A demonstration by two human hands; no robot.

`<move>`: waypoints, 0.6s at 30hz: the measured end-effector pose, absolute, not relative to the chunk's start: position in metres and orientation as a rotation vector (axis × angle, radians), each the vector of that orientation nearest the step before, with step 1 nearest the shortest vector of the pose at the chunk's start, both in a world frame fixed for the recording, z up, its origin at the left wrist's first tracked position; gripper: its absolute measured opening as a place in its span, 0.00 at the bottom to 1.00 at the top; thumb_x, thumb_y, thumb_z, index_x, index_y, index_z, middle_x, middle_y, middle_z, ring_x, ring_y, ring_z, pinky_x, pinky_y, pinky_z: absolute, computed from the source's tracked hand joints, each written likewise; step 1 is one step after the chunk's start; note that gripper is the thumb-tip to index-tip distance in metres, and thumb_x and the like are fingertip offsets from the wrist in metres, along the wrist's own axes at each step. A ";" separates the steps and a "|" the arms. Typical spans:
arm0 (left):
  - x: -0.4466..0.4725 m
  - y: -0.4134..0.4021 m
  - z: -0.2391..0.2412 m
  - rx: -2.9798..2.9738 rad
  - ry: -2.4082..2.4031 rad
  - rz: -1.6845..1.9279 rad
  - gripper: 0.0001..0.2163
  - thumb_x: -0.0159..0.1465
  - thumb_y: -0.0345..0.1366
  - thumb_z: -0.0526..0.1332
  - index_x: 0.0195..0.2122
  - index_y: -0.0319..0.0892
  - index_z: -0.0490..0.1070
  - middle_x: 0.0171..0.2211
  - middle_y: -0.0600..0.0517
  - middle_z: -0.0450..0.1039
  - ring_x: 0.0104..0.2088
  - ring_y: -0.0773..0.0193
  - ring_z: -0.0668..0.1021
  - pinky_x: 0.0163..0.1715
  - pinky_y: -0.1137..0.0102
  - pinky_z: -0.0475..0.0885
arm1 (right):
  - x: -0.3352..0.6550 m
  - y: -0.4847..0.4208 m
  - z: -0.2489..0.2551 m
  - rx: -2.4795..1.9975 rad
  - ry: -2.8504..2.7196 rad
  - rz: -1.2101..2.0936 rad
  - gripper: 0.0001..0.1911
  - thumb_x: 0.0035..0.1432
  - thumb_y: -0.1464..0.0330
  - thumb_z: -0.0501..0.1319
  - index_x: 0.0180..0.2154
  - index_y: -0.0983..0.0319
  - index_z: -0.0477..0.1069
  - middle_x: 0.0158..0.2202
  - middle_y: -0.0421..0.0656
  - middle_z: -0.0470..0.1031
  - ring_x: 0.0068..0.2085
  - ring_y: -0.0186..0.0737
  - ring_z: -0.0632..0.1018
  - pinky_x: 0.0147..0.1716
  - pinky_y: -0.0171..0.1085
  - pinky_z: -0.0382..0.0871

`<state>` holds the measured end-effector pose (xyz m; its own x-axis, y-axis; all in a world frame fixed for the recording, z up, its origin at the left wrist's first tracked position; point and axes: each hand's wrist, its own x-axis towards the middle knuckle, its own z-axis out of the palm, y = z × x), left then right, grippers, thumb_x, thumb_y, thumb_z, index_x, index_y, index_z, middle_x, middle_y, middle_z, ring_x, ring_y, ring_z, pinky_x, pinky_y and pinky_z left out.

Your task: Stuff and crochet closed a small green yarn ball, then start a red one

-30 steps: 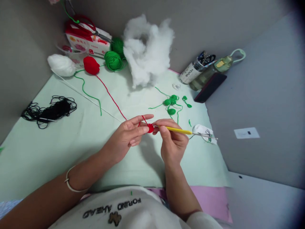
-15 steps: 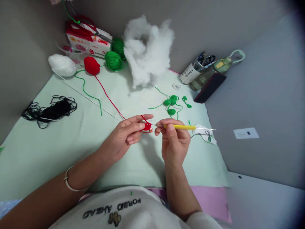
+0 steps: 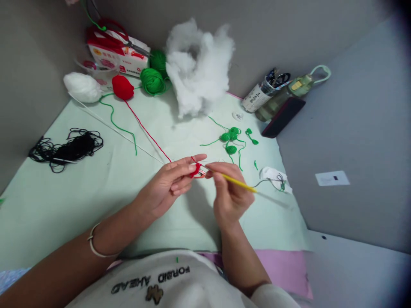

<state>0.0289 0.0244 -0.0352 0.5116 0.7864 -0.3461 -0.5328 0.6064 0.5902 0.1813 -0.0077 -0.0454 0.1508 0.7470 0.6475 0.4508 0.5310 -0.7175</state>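
Observation:
Between the thumb and fingers of my left hand point(image 3: 175, 176) is a small red crochet piece point(image 3: 194, 171), with red yarn point(image 3: 147, 131) running over the index finger back to a red yarn ball point(image 3: 123, 88). An orange stitch marker point(image 3: 201, 174) hangs at the piece's lower edge. My right hand point(image 3: 231, 194) grips a crochet hook point(image 3: 239, 183) by its yellow handle. The hook's front tip meets the top of the red piece, and its rear end slants down to the right, blurred. Exactly how the tip sits in the stitches is too small to tell.
Fluffy white stuffing point(image 3: 199, 68) stands at the back, beside green yarn balls point(image 3: 153, 81) and a white yarn ball point(image 3: 82, 87). Black yarn point(image 3: 69, 149) lies left. Small green crocheted pieces point(image 3: 230, 139) lie right of centre, before a pen cup point(image 3: 259, 96) and bottle point(image 3: 298, 87).
My right hand has tilted the hook, its rear end swinging downward, and moved slightly left toward the red piece. The red piece has turned a little in my left hand.

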 end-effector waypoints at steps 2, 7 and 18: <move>0.028 0.025 -0.036 0.465 0.657 0.867 0.13 0.61 0.32 0.68 0.47 0.38 0.82 0.18 0.62 0.53 0.18 0.77 0.50 0.17 0.79 0.52 | 0.183 -0.006 -0.042 -1.069 -1.305 0.503 0.09 0.68 0.72 0.60 0.41 0.57 0.80 0.34 0.41 0.79 0.29 0.36 0.79 0.30 0.39 0.77; 0.032 0.021 -0.037 0.680 0.762 0.936 0.13 0.62 0.35 0.70 0.48 0.43 0.82 0.27 0.55 0.73 0.21 0.76 0.63 0.21 0.76 0.60 | 0.179 -0.003 -0.041 -1.011 -1.267 0.675 0.07 0.66 0.70 0.63 0.40 0.56 0.81 0.38 0.43 0.82 0.37 0.39 0.81 0.31 0.38 0.77; 0.030 0.024 -0.040 0.579 0.699 0.956 0.16 0.62 0.32 0.71 0.52 0.44 0.79 0.38 0.54 0.79 0.40 0.66 0.81 0.50 0.68 0.73 | 0.183 0.000 -0.045 -1.072 -1.117 0.851 0.07 0.68 0.64 0.62 0.39 0.59 0.77 0.37 0.43 0.82 0.31 0.35 0.80 0.31 0.38 0.79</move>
